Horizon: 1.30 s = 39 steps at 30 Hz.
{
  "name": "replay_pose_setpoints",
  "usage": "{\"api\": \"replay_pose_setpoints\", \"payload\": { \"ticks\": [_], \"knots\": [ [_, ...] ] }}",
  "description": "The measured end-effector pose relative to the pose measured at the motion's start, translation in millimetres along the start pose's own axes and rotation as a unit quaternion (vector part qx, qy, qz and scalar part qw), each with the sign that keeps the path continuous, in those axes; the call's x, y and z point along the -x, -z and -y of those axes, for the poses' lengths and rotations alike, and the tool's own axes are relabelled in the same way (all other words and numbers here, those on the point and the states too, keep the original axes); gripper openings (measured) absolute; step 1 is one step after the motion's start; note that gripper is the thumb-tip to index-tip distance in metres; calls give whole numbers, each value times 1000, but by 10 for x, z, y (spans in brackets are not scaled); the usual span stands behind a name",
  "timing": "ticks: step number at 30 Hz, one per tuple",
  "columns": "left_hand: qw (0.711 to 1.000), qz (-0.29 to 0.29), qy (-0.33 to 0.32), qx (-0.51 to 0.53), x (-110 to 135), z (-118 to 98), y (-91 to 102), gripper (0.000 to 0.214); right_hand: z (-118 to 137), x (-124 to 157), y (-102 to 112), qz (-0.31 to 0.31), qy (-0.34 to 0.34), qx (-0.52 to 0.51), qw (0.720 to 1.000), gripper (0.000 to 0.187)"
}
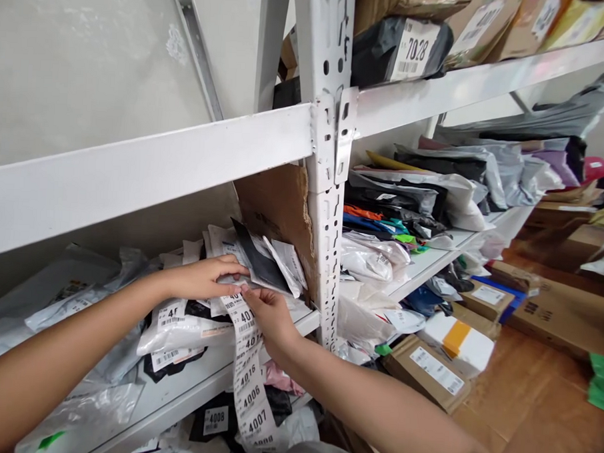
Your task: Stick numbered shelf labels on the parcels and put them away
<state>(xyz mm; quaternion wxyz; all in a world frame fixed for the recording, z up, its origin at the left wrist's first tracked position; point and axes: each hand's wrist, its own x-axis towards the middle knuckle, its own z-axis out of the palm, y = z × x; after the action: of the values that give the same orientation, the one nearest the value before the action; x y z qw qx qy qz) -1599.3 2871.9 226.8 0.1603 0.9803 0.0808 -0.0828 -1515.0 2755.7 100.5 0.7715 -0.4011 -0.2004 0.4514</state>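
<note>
- The strip of number labels [249, 378] hangs over the white shelf edge [184, 394]; I read 4016, 4006 and 4007, other numbers being hidden or blurred.
- My right grip [271, 316] pinches its upper end between thumb and finger; my left grip [202, 277] is at that end too, though I can't tell whether it's closed.
- Beside them, a white mailer [192, 332] bears a label starting "4".
- Below, a black parcel [216, 420] reads 4008; above right, a black package [380, 51] reads 7028.
- I judge the labelling partly done: these three carry labels, several remain joined on the strip.
</note>
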Motion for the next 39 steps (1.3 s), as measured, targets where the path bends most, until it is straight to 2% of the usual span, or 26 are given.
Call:
{"api": "replay_pose_setpoints", "payload": {
  "ticks": [5, 9, 11, 15, 19, 22, 24, 27, 33, 36, 39],
  "knots": [
    [997, -61, 32, -35, -61, 15, -79, 29, -5, 7, -10, -35, -1, -16, 999, 52],
    [990, -94, 39, -96, -66, -25, -165, 20, 59, 45, 31, 11, -62, 1, 998, 45],
    [987, -91, 47, -120, -67, -53, -196, 18, 67, 48, 53, 12, -69, 3, 998, 45],
    [980, -54, 77, -174, -78, -86, -221, 19, 42, 67, 93, -6, -37, -3, 999, 50],
    [976, -17, 76, -205, -93, -94, -218, 30, 24, 159, 138, 51, -54, -24, 997, 48],
    [974, -7, 70, -213, -106, -91, -209, 34, -4, 224, 147, 45, -63, -46, 996, 49],
    [976, -8, 71, -205, -107, -90, -191, 33, -32, 245, 145, 23, -59, -60, 996, 50],
    [984, -15, 80, -156, -81, -102, -152, 32, -76, 251, 157, 21, -44, -62, 997, 51],
    [988, -28, 68, -139, -33, -97, -159, 30, -146, 293, 234, 33, -80, -50, 995, 52],
    [991, -27, 63, -118, -30, -83, -183, 38, -189, 350, 276, 20, -75, -48, 996, 51],
    [992, -19, 46, -118, -6, -113, -185, 48, -270, 415, 381, 27, -33, -23, 999, 55]
  ]
}}
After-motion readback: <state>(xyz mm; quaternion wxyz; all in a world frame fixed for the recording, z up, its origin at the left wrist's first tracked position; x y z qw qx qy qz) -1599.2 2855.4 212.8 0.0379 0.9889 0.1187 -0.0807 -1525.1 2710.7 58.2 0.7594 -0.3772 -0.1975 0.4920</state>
